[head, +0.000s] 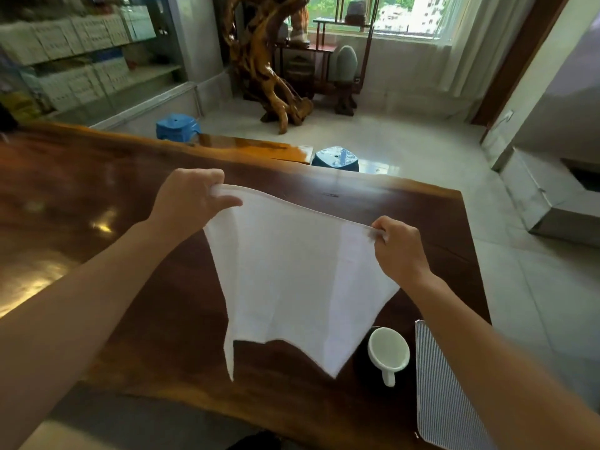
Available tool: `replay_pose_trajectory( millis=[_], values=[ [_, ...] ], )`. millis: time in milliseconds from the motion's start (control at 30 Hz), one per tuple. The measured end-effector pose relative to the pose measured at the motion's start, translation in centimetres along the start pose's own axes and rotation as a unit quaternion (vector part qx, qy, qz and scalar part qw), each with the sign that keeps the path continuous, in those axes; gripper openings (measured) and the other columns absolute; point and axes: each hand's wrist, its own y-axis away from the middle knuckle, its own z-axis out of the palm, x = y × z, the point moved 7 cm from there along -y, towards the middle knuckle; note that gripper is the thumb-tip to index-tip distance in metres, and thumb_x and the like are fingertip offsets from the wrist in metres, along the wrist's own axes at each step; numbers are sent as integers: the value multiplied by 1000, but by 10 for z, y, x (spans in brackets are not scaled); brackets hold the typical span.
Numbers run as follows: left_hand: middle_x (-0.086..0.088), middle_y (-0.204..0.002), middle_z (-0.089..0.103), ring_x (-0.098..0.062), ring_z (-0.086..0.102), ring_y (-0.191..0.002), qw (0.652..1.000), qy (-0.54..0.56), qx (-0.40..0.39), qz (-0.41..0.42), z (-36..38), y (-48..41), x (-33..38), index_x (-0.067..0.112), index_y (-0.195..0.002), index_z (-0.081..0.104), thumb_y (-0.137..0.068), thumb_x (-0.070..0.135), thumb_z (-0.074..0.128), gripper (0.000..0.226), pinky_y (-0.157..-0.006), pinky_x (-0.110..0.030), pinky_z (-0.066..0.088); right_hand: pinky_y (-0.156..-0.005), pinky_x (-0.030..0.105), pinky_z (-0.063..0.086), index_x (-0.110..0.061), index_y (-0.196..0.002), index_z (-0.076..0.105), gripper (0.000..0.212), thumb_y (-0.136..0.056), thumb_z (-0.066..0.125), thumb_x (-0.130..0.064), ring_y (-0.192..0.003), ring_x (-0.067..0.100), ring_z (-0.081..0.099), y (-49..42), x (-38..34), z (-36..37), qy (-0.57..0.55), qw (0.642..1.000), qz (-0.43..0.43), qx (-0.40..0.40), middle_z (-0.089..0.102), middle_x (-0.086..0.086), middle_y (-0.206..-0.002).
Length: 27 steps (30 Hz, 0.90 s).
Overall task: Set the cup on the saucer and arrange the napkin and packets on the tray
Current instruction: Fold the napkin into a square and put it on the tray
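Note:
A white cloth napkin (292, 280) hangs spread out above the dark wooden table (113, 190). My left hand (191, 198) pinches its upper left corner and my right hand (401, 248) pinches its upper right corner, so the top edge is taut between them. The napkin's lower corners dangle loose above the tabletop. A white cup (388, 350) with its handle pointing toward me stands at the lower right on a dark saucer (362, 358). Right of the cup lies a striped tray (441, 401), partly hidden by my right forearm. No packets are visible.
The table's right edge runs just beyond the tray, with tiled floor past it. Two blue stools (336, 159) stand behind the far edge. A carved wooden root sculpture (266, 69) and a glass cabinet (81, 60) stand further back.

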Motion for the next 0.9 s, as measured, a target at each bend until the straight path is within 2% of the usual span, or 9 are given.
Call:
replay_pose_trajectory(
  millis=[100,300,433,533,600,667,733,800,900],
  values=[
    [0,-55,46,-16,42,-49,1000,-14,-5,1,10,-8,-19,16,-61,46,-83,40,74,43,-49,-21,27,-61,24,41,-4,-85,69,16,-91,57,3,-71,22,61,-17,1,1,8,1000,1,1,69,9,-81],
    [1,-58,48,-10,42,-51,1000,8,29,-9,6,-33,-45,19,-64,47,-86,29,76,37,-53,-16,32,-67,32,48,-4,-80,67,13,-89,72,-12,-70,23,58,-58,2,-15,21,999,-3,37,68,9,-78],
    [-9,-75,69,-22,61,-63,994,56,82,-41,-14,-41,-56,22,-70,50,-86,22,76,30,-60,-32,53,-68,25,35,-2,-82,69,5,-87,69,-1,-72,23,56,-76,-10,-34,39,997,-22,63,69,14,-83],
    [-10,-85,72,-10,64,-70,987,116,92,-58,-26,-29,-60,14,-72,52,-88,14,74,28,-66,-22,55,-70,20,35,0,-88,73,9,-85,66,6,-76,19,53,-68,-20,-46,32,996,-34,78,69,14,-90],
    [-10,-88,73,-3,64,-74,979,167,78,-82,-30,-6,-64,12,-72,50,-88,8,72,28,-68,-11,50,-73,25,45,0,-91,74,11,-85,67,6,-79,24,59,-49,-25,-49,19,994,-54,93,70,15,-94],
    [-12,-91,74,-3,63,-77,969,205,57,-124,-29,30,-70,18,-70,46,-84,-5,68,35,-70,-13,48,-71,27,51,-2,-89,75,10,-85,70,5,-76,23,62,-20,-26,-45,4,994,-65,87,71,13,-92],
    [-10,-91,74,1,63,-77,956,234,31,-173,-19,76,-74,19,-70,45,-82,-17,65,43,-71,-13,48,-69,11,43,-6,-85,76,9,-84,72,2,-69,15,57,12,-20,-32,-16,997,-56,57,69,7,-87],
    [-8,-92,75,1,65,-77,934,268,-20,-237,2,129,-77,16,-69,46,-80,-22,64,44,-72,-20,51,-67,6,40,-10,-83,76,10,-83,73,0,-66,10,54,45,-8,-9,-40,999,-27,14,65,0,-83],
    [-1,-90,77,-7,66,-73,885,291,-97,-350,45,215,-80,12,-68,47,-79,-21,66,39,-67,-25,53,-69,23,47,-10,-83,75,12,-83,73,1,-71,16,57,99,14,38,-52,997,26,-57,60,-5,-82]
  ],
)
